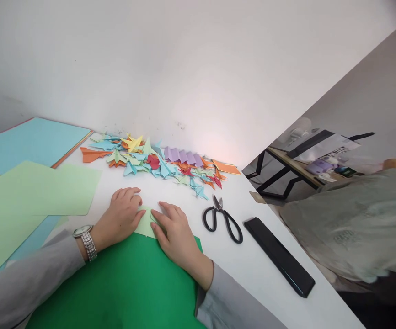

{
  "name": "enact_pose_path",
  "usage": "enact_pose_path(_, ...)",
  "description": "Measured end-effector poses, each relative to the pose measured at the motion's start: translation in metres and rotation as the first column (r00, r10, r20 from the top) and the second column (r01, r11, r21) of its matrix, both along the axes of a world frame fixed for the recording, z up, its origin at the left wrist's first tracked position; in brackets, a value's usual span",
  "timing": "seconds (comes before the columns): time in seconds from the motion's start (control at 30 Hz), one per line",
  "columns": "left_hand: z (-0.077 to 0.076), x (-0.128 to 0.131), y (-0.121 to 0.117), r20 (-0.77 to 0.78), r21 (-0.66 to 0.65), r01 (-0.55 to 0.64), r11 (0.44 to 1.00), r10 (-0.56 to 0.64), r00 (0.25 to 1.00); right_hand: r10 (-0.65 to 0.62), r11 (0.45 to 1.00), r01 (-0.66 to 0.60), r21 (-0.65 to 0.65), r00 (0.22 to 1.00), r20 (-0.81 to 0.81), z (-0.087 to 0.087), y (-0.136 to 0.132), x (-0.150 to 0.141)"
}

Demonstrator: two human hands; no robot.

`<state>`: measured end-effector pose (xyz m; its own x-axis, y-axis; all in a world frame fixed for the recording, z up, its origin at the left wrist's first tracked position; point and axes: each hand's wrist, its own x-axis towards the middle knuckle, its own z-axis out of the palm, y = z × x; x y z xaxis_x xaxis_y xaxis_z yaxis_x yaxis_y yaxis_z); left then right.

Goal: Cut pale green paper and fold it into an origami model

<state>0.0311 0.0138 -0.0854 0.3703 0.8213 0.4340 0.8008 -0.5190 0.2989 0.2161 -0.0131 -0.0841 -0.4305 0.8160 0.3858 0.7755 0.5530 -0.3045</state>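
Note:
A small piece of folded light green paper (145, 227) lies at the top edge of a large green sheet (115, 283). My left hand (122, 214), a metal watch on its wrist, has its fingers curled and its thumb pressing the paper's left side. On the right side, my right hand (174, 230) pinches a folded edge of the same paper between thumb and forefinger. The fingers partly cover the paper, so its full shape is hidden. Black-handled scissors (222, 219) rest on the table to the right of my right hand.
Folded paper figures (160, 164) in several colours are heaped along the wall. Large light green sheets (71, 187) and a stack of blue sheets (33, 146) lie at left. A long black case (280, 256) is near the right table edge. Beyond it is a person in grey-green (355, 224).

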Motion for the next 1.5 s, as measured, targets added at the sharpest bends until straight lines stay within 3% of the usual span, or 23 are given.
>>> enact_pose_path(0.23,-0.002,-0.001,0.001,0.015,0.001,0.009,1.0,-0.009,1.0,0.01,0.999,-0.011,0.048,1.0,0.013,-0.001,0.0,0.0)
enact_pose_path(0.5,0.003,0.004,-0.005,-0.113,0.037,0.046,0.998,-0.041,0.993,0.016,0.997,-0.021,0.077,0.998,0.065,0.001,-0.002,-0.002)
enact_pose_path(0.7,0.006,0.006,-0.008,-0.147,0.059,0.005,0.998,0.004,0.989,0.021,0.996,-0.028,0.084,0.997,0.076,0.003,-0.002,-0.002)
enact_pose_path(1.07,-0.003,0.001,-0.002,0.007,-0.025,0.009,1.0,-0.009,1.0,0.023,0.996,-0.028,0.079,0.997,0.073,0.003,-0.002,-0.002)
enact_pose_path(1.37,0.016,0.001,-0.004,0.145,-0.104,0.143,0.984,-0.127,0.981,0.024,0.997,-0.029,0.075,0.997,0.073,0.002,-0.002,-0.001)
enact_pose_path(1.5,0.018,-0.002,-0.004,0.196,-0.064,0.22,0.973,-0.204,0.959,0.001,0.998,-0.008,0.065,0.995,0.096,0.002,-0.003,-0.001)
